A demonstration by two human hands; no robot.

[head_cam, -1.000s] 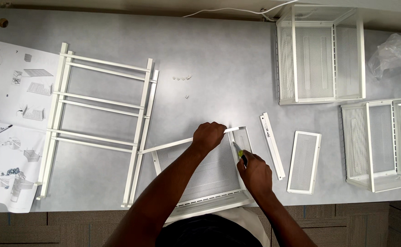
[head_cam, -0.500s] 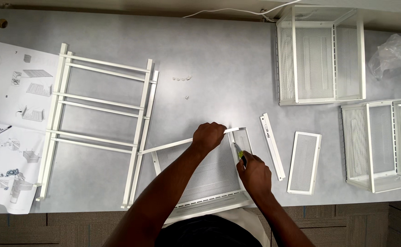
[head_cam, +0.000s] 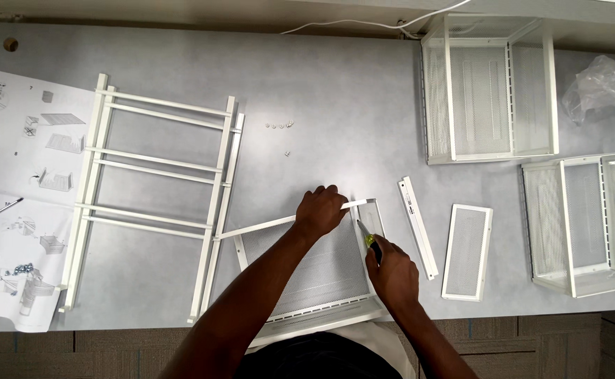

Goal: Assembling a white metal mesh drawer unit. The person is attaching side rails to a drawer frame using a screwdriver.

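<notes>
Under the left hand [head_cam: 319,211] lies a white mesh panel [head_cam: 307,270] flat on the grey counter [head_cam: 321,105], its near edge reaching the counter's front. That hand's grip is curled tight over a thin white rail [head_cam: 258,227] that runs along the panel's far edge, pinning it down. Just beside it, the right hand [head_cam: 394,272] has its grip wrapped around a screwdriver [head_cam: 369,240] with a yellow-green handle, whose shaft points up toward the panel's far right corner, close to the left hand's knuckles; whether the tip touches the metal I cannot tell.

Right of the screwdriver grip, a short white bracket strip [head_cam: 418,226] lies on the counter, and beyond it a small framed mesh piece [head_cam: 466,251]. Farther off on that side stand two white wire-mesh baskets [head_cam: 488,88], one behind the other, with a crumpled clear plastic bag [head_cam: 606,88] past them.

Left of the rail grip lies a white ladder-like frame [head_cam: 154,200], its nearest upright meeting the rail's end. Printed instruction sheets [head_cam: 20,182] lie further out. A few small screws [head_cam: 279,126] sit on the counter beyond both hands.
</notes>
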